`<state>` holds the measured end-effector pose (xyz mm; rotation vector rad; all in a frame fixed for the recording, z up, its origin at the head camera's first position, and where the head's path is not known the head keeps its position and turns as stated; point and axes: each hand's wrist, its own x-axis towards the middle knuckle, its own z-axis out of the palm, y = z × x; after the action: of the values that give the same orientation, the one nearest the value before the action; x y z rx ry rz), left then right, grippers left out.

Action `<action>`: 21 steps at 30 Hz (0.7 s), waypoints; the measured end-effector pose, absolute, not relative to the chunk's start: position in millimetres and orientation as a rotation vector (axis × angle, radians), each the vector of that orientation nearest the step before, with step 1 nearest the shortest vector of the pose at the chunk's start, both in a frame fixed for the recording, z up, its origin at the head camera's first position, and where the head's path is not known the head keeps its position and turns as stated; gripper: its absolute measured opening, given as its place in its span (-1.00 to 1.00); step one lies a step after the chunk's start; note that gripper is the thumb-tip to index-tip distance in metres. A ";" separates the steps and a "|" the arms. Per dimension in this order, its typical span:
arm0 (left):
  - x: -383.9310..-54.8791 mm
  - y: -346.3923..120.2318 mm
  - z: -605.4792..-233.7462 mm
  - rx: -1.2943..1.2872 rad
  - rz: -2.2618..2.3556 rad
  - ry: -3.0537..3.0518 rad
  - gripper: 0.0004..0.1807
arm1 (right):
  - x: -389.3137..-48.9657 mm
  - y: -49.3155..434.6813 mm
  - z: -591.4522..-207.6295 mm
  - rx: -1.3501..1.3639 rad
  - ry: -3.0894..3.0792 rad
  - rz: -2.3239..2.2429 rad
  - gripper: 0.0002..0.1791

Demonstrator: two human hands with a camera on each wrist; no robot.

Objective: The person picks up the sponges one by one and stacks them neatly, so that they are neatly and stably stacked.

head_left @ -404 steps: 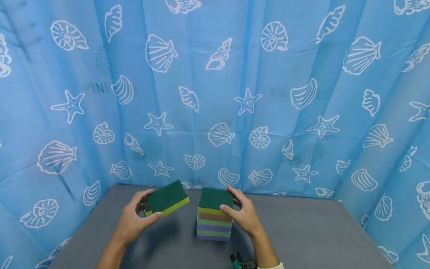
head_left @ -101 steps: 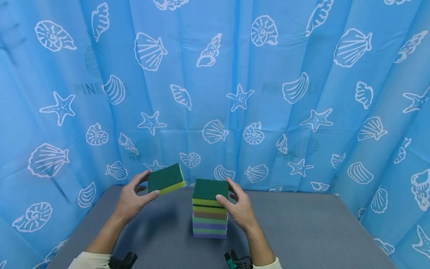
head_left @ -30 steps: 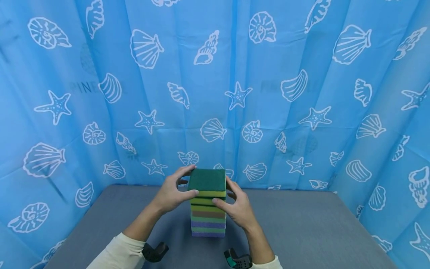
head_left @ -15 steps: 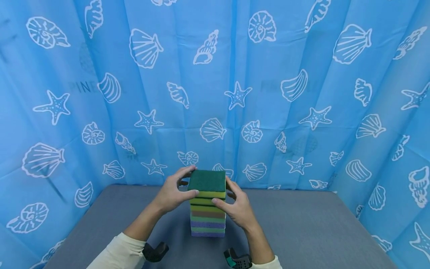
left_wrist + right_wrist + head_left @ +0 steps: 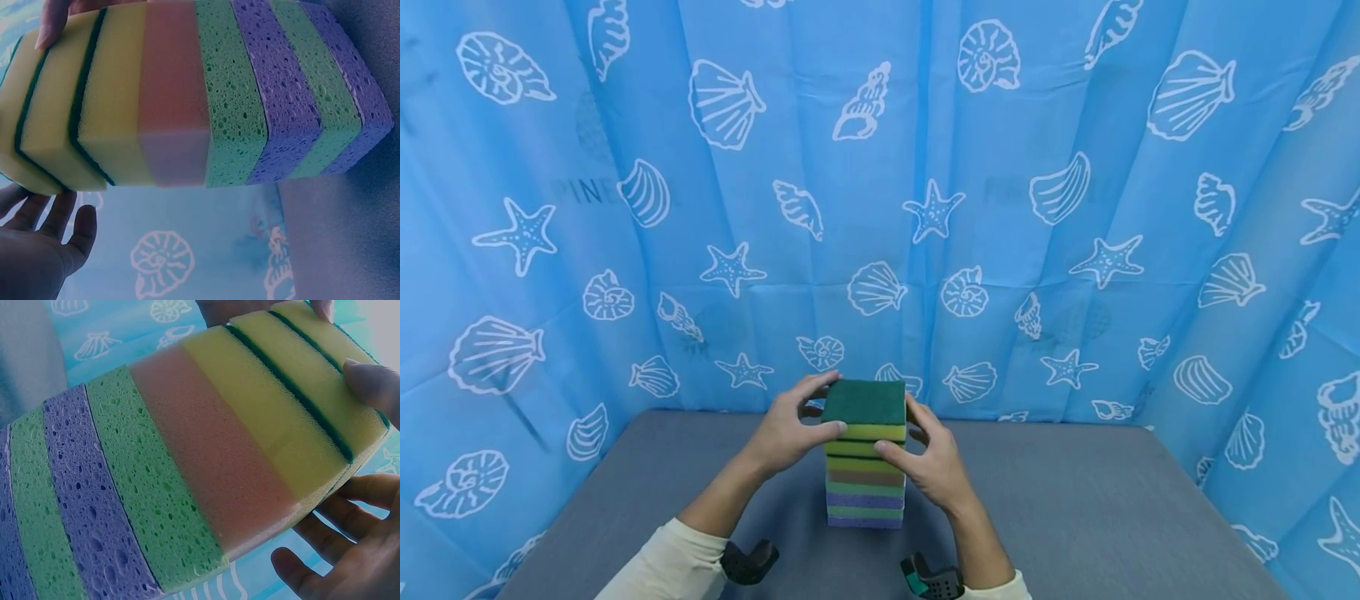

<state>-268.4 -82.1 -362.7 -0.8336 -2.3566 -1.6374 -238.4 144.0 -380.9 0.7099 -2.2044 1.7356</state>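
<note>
A straight-sided stack of sponges stands on the table. Its top scouring sponge (image 5: 865, 403) is yellow with a dark green pad facing up. My left hand (image 5: 784, 435) pinches this one, thumb at the front and fingers behind its left side. The second scouring sponge (image 5: 850, 448) lies under it, with my right hand (image 5: 937, 471) gripping it from the right, thumb on its front. Below come a third yellow sponge (image 5: 115, 94), a pink sponge (image 5: 174, 87), then porous green (image 5: 232, 94) and purple (image 5: 281, 87) sponges, alternating down to a purple one at the bottom.
The grey table (image 5: 1045, 508) spreads around the stack. A blue curtain (image 5: 880, 208) with white shell prints hangs behind it and along both sides. Black wrist devices (image 5: 748, 562) show below both forearms.
Since 13.5 seconds ago the stack has grown by two scouring sponges. The last, held at the left 3.4 seconds ago, now lies on top. Over the last second the hands stay nearly still.
</note>
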 end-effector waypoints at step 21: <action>-269.3 -76.0 -358.8 -0.835 -1.676 -2.368 -0.28 | -256.6 156.5 -402.3 0.719 -2.209 1.708 -0.18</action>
<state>-269.3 -76.0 -358.8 -0.8350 -2.3685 -1.6757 -256.6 156.5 -402.3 0.7187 -2.2092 1.7076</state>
